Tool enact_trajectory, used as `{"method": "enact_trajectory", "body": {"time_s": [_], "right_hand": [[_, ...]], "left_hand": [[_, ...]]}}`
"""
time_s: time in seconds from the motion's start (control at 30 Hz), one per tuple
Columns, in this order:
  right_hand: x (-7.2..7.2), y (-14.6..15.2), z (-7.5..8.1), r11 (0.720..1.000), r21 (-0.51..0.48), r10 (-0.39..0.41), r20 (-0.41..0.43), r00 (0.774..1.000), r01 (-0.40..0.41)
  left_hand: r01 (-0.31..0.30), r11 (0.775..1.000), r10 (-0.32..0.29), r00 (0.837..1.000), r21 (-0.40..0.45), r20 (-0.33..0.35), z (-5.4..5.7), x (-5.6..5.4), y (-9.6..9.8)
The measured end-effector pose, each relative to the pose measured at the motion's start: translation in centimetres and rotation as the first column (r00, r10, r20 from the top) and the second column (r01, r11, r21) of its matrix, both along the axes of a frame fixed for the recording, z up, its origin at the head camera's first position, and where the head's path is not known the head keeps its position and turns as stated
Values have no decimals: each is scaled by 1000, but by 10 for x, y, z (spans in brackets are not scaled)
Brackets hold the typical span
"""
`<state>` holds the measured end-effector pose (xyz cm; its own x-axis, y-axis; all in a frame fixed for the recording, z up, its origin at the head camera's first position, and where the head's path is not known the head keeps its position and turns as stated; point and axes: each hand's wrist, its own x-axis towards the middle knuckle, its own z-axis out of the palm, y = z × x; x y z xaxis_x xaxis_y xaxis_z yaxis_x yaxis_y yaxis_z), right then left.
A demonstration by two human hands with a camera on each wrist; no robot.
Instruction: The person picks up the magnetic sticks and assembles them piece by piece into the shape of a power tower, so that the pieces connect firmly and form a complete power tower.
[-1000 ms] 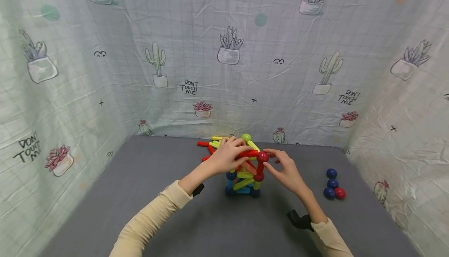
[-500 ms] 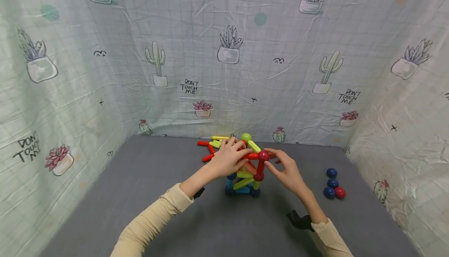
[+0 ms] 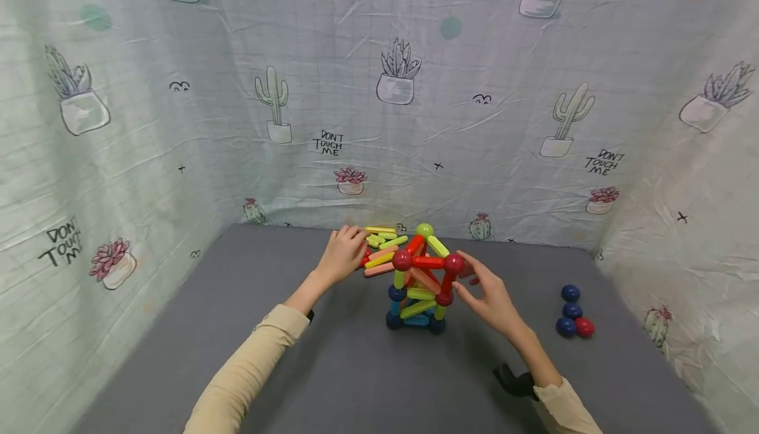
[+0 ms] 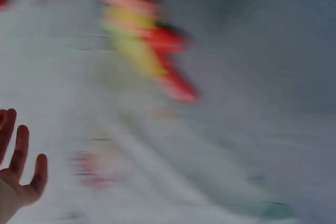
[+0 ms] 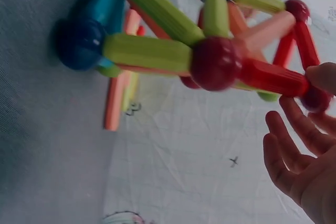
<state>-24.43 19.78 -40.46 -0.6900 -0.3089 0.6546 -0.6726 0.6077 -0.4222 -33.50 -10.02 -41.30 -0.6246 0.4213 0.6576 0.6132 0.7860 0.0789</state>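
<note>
A frame of coloured building sticks joined by balls (image 3: 420, 294) stands upright in the middle of the grey table. My right hand (image 3: 491, 299) pinches the red ball (image 3: 453, 263) at its top right corner; in the right wrist view, thumb and fingers meet this ball (image 5: 316, 99) at the end of a red stick (image 5: 273, 77). Left of the frame, my left hand (image 3: 342, 255) is off the structure, over the edge of a pile of loose sticks (image 3: 381, 257). The left wrist view is blurred, with spread fingers (image 4: 19, 153) and nothing between them.
Several loose balls lie to the right on the table, including a blue ball (image 3: 566, 326) and a red ball (image 3: 584, 327). A cactus-print curtain (image 3: 332, 45) hangs behind the table (image 3: 356, 381) and along both sides.
My left hand has left the top of the frame and moved left to the loose sticks, uncovering the top left red ball and red stick. My right hand stays at its corner.
</note>
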Motion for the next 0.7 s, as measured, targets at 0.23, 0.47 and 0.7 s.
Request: {"method": "enact_trajectory", "body": {"time_s": [0.23,0.47,0.7], "right_hand": [[2,4,-25,982,175,-46,-128,991,69],[4,5,-37,965,252,-23,-194,981,73],[6,3,-35,953,291,-39,-157,987,84]], "left_hand": [[-34,971,97,962,-237,257,-58,-42,-17],[-56,937,169,936,-345,308,-74,-49,-15],[-128,882,317,874,-454,368,-72,-43,-11]]}}
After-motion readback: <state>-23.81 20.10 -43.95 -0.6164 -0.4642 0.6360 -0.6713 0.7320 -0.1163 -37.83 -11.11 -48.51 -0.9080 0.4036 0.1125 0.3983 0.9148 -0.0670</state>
